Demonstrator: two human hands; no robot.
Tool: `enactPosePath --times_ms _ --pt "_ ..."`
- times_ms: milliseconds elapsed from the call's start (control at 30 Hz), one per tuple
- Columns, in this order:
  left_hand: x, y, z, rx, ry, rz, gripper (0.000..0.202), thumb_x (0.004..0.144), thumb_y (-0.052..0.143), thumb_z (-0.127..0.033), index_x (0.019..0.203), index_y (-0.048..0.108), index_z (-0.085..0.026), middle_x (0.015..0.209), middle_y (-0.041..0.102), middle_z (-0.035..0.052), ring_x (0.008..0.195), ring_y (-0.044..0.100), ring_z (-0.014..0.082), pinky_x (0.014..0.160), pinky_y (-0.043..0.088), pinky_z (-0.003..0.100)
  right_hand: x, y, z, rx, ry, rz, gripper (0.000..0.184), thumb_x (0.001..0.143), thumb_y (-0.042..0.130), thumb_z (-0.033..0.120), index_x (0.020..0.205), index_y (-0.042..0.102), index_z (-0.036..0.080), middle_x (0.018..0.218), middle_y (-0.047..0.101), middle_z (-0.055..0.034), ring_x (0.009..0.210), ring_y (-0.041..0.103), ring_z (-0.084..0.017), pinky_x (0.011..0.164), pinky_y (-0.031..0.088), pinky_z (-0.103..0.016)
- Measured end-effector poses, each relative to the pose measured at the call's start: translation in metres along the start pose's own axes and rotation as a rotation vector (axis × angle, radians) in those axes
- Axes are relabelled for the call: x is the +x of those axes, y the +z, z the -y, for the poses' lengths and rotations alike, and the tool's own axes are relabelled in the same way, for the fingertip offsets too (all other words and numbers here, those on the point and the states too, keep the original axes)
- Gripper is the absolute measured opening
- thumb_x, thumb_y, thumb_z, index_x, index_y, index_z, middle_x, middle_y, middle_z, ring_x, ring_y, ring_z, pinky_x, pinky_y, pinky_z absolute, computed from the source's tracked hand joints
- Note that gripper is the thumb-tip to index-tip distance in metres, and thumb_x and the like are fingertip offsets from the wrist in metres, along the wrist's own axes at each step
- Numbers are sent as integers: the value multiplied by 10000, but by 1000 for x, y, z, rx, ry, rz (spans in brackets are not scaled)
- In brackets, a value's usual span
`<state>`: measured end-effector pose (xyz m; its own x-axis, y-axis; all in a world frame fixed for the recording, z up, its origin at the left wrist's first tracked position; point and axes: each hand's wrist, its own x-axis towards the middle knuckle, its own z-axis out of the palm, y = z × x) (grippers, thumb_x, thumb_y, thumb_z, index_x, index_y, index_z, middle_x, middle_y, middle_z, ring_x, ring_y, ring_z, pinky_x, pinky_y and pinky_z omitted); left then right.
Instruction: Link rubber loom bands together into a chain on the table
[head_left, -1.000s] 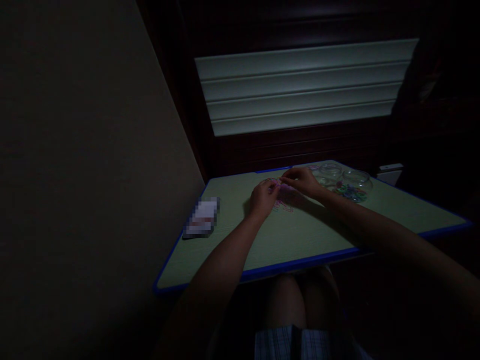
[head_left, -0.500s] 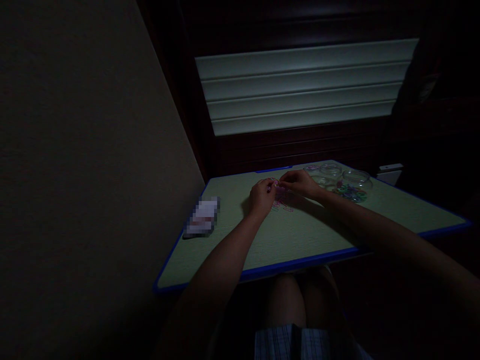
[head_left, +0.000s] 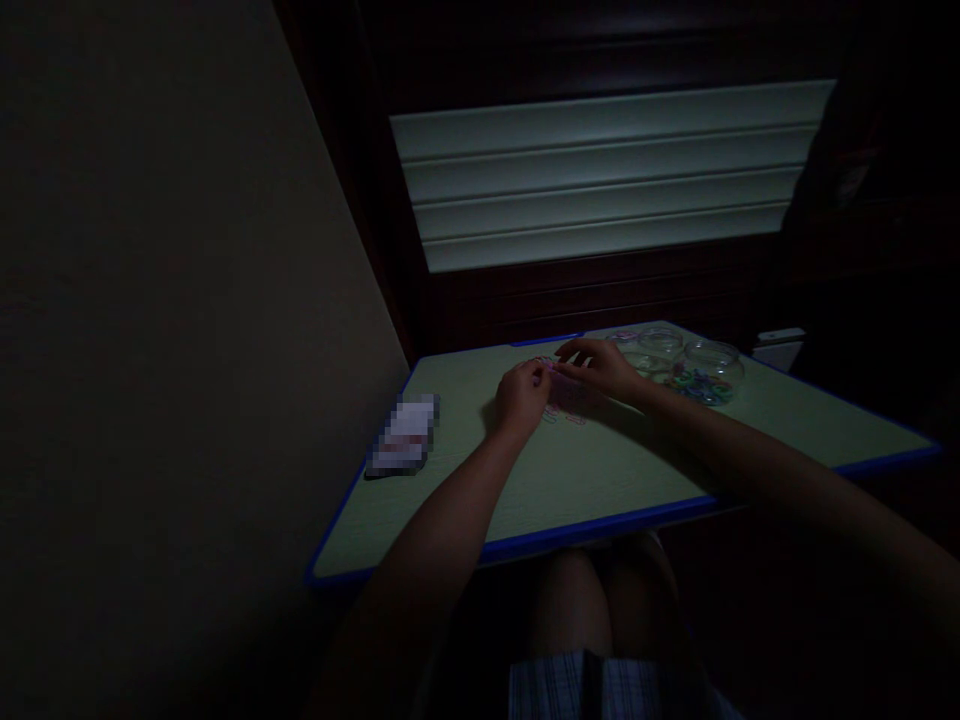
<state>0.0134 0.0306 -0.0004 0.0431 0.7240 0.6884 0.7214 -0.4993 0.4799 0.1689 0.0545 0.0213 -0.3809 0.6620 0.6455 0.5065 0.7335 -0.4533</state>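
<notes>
Close together above the far middle of the table (head_left: 570, 490), my two hands meet around a small pink paper clip (head_left: 550, 366), mostly covered by fingertips. My left hand (head_left: 523, 398) is closed in a pinch on it. From the right, my right hand (head_left: 606, 368) reaches over with its thumb and a finger at the same spot, another finger lifted off. Loose pink and pale paper clips (head_left: 575, 420) lie on the tabletop below, partly hidden by the hands and in dim light.
To the right stand a clear round jar (head_left: 712, 370) with small coloured pieces inside and another clear jar (head_left: 660, 345) behind it. A blurred-out flat item (head_left: 405, 435) lies near the left edge. A wall (head_left: 187, 300) rises at the left, and a slatted panel (head_left: 607, 180) behind.
One finger of my right hand has lifted a little away from the pinch. Both hands stay in nearly the same place.
</notes>
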Motion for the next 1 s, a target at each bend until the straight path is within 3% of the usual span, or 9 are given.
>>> enactPosePath --times_ms 233,467,600,767,900,1000 --pt "-2 0 -2 11 72 40 167 772 468 -192 849 617 -186 888 634 42 760 571 118 695 432 220 -4 -8 5 -384 -94 66 214 786 464 251 905 630 186 848 644 -46 696 562 -127 600 363 -215" --pt "-3 1 0 31 92 43 163 770 458 -186 823 611 -182 838 626 34 725 560 112 683 426 220 -3 -36 15 -785 -179 159 224 804 423 213 869 633 174 871 628 -88 787 542 -176 600 322 -249" --pt "-4 2 1 34 116 54 164 773 448 -192 803 609 -177 799 618 28 689 550 106 658 417 214 -2 -61 12 -866 -59 53 226 786 435 183 905 627 176 890 623 -100 793 545 -195 591 325 -266" --pt "-4 -1 2 70 114 45 164 771 445 -198 774 606 -170 776 612 24 680 540 104 650 406 209 -4 -96 5 -932 204 -97 217 781 451 190 857 647 135 892 622 -149 854 556 -224 650 352 -300" --pt "-3 -2 2 94 82 41 170 770 447 -212 781 609 -164 770 613 23 672 537 104 636 401 205 -14 -120 -3 -1026 488 -104 230 763 456 225 844 652 138 864 628 -162 832 588 -265 636 392 -329" --pt "-3 -2 3 92 80 54 177 771 448 -218 803 614 -164 783 617 25 680 538 103 642 401 202 -22 -130 -9 -1072 612 -126 243 743 472 271 861 648 152 845 632 -158 815 599 -295 621 430 -352"
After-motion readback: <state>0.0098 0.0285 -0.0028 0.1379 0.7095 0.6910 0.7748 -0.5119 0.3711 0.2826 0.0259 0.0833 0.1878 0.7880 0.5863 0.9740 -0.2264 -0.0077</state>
